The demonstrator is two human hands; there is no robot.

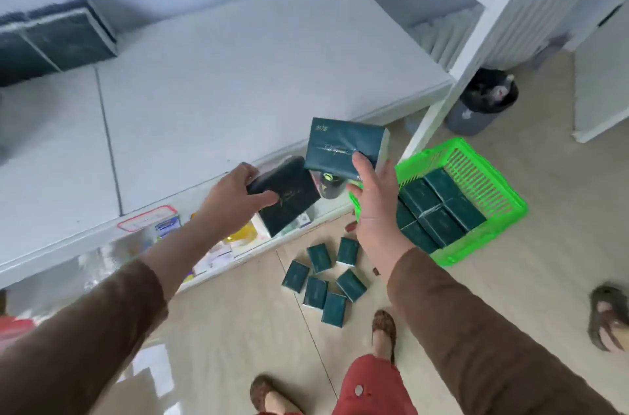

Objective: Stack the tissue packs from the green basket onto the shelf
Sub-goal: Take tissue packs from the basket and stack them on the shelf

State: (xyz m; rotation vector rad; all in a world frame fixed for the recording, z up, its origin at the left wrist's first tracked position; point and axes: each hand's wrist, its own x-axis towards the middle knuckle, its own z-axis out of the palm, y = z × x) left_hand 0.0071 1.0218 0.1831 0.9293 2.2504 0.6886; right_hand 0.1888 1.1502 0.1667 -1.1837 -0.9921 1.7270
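My left hand (235, 200) grips a dark green tissue pack (287, 196) in the air in front of the shelf edge. My right hand (376, 203) holds a second dark green pack (343, 145) a little higher and to the right, thumb across its face. The green basket (476, 173) stands on the floor at the right with several dark packs (439, 210) inside. The white shelf top (238, 74) stretches ahead. Stacked dark packs (58, 40) sit at its far left end.
Several small dark green packs (323, 275) lie scattered on the floor below my hands. A grey bin with a black liner (483, 101) stands behind a white shelf post (459, 67). Goods fill the lower shelf. My feet and another person's sandal (609, 316) are on the floor.
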